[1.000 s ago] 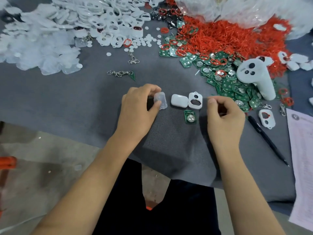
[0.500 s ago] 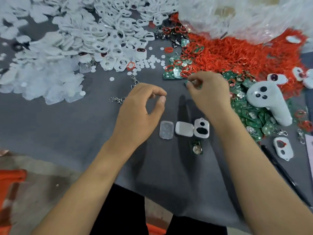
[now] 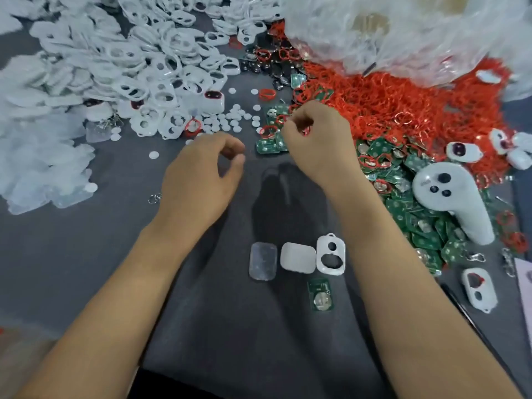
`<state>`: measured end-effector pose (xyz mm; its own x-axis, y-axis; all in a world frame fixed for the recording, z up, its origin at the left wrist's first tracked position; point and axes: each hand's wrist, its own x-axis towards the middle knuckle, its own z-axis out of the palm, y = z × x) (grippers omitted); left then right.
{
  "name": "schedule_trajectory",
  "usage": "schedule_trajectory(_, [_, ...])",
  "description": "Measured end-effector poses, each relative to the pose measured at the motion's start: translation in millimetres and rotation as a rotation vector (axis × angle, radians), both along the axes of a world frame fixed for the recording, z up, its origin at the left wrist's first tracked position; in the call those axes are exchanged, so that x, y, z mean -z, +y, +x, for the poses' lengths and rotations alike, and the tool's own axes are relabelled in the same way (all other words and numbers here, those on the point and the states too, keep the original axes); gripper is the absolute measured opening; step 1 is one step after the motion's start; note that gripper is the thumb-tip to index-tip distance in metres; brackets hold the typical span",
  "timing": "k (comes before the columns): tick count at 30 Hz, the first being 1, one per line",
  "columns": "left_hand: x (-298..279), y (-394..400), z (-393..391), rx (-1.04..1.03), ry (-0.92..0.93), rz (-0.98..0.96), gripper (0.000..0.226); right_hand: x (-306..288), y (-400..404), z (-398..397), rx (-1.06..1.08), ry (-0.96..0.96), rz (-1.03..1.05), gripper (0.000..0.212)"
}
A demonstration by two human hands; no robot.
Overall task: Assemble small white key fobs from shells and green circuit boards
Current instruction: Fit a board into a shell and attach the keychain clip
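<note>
**Obs 1:** Head view, looking down on a dark grey cloth-covered table. Right hand at the near edge of the heap of red rubber rings, fingers curled under, tips down among rings and green boards. Whether it pinches anything — cannot tell, the fingertips are hidden.

**Obs 2:** And the other?

**Obs 1:** Left hand just left of it, over bare cloth. Thumb and forefinger curved toward each other, a gap between them, nothing held. The two hands are near but apart.

**Obs 2:** Parts laid out for the fob?

**Obs 1:** A row nearer the person, between the forearms. Left to right: clear translucent rectangular pad; plain white rounded back shell; white front shell with two cut-out holes, touching the back shell's right edge. Just below the front shell lies one small green circuit board with a round silver coin cell, flat on the cloth.

**Obs 2:** Stock?

**Obs 1:** Far left, a big pile of white holed shells and translucent pads; small white round discs scattered at its edge. Loose green circuit boards heaped on the right, with a white handheld controller with black buttons lying on them. Another white shell with a red ring fitted sits near the right edge. Clear plastic bag at the far right.
</note>
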<state>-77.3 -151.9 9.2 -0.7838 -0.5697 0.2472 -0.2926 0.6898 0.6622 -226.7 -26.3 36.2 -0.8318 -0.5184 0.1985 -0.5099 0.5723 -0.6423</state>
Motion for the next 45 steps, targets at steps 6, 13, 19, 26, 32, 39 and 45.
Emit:
schedule_trajectory(6, [-20, -27, -42, -0.047, 0.029, -0.013, 0.015, 6, -15, -12, -0.008, -0.085, -0.122, 0.008])
schedule_trajectory(13, [-20, -56, -116, -0.002, -0.155, -0.14, 0.025, 3, -35, -44, 0.05, -0.121, -0.174, 0.014])
schedule_trajectory(19, [-8, -78, -163, -0.05, -0.341, -0.429, 0.027, 8, -47, -72, 0.069, -0.18, -0.218, 0.012])
schedule_trajectory(26, [-12, -92, -175, -0.015, -0.32, -0.374, 0.009, 14, -46, -80, 0.192, -0.031, -0.094, 0.015])
schedule_trajectory(32, [-16, -83, -190, 0.126, -0.109, -0.25, 0.008, 9, -40, -85, 0.253, 0.005, -0.085, 0.014])
schedule_trajectory(39, [1, -73, -219, 0.27, -0.129, -0.313, 0.011, -2, -31, -90, 0.247, -0.081, -0.203, 0.01])
schedule_trajectory(45, [6, -72, -229, 0.235, -0.172, -0.223, 0.009, -3, -25, -92, 0.241, -0.138, -0.228, 0.009])
